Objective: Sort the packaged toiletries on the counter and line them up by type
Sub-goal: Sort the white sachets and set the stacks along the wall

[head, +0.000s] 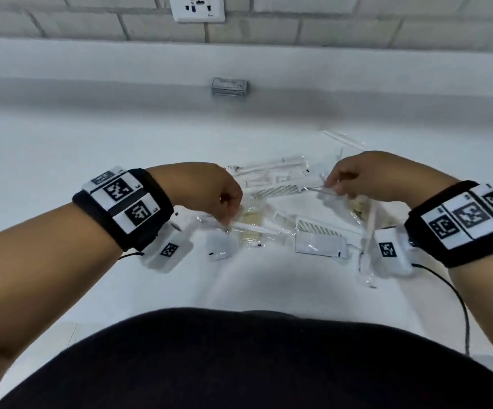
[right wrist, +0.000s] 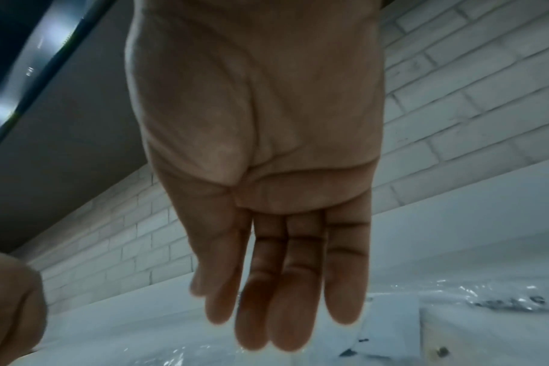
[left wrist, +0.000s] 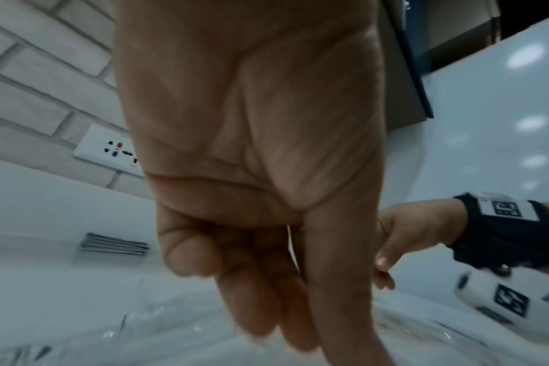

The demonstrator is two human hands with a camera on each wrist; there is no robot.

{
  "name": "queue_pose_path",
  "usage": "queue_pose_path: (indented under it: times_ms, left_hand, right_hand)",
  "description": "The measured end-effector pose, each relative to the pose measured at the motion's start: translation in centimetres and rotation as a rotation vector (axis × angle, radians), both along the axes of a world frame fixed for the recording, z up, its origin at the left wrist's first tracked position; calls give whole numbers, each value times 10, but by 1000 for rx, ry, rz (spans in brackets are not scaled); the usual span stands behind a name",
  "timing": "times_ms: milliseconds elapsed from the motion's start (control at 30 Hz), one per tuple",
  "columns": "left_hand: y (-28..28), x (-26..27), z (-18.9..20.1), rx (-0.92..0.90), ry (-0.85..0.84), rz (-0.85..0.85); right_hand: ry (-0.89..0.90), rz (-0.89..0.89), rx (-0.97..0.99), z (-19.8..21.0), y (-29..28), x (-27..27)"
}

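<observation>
A heap of clear-wrapped toiletries lies mid-counter: toothbrush packets point(head: 269, 168), a comb packet point(head: 274, 191), a second comb point(head: 319, 231) over a white sachet point(head: 319, 247), another sachet point(head: 220, 246) and a yellowish packet point(head: 249, 221). My left hand point(head: 227, 220) reaches down with curled fingers point(left wrist: 251, 309) and pinches the end of a toothbrush packet point(head: 254, 229). My right hand point(head: 332, 184) hovers over the heap's right side, its straight fingers point(right wrist: 286, 309) touching the comb packet's wrap. Whether anything is held under them is hidden.
A stack of silvery packets point(head: 230, 87) sits against the back ledge under a wall socket point(head: 197, 7). One more toothbrush packet point(head: 367, 240) lies upright by my right wrist. A black cable point(head: 460, 299) trails off the counter's point(head: 92, 137) right front.
</observation>
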State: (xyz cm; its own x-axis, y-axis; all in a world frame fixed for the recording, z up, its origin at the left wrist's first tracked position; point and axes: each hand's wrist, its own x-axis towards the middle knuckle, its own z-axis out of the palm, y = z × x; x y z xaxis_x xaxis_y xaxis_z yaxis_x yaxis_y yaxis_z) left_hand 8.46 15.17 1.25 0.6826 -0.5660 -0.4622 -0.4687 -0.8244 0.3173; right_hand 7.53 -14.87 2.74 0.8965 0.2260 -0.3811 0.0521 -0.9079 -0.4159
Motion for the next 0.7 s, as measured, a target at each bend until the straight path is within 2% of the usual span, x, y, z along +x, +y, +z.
queue_pose_path:
  times_ms: [67, 167, 233, 333, 500, 600, 700]
  left_hand:
    - [6, -15, -7, 94, 46, -69]
    - [7, -33, -23, 177, -77, -162]
    - [6, -40, -33, 126, -122, -130]
    - [3, -44, -40, 27, -78, 28]
    - [-14, -49, -42, 185, -248, -53]
    - [-22, -54, -39, 237, -205, -51]
    - [-26, -59, -37, 140, -147, -38]
  right_hand:
    - [51, 27, 2, -2, 5, -18]
    - [43, 213, -143, -18, 18, -43]
    - [-20, 288, -279, -36, 28, -55]
    - [-131, 320, -354, -50, 33, -61]
    - [-73, 306, -292, -56, 30, -57]
    - [-89, 270, -216, -49, 17, -58]
    - [-47, 123, -18, -35, -13, -53]
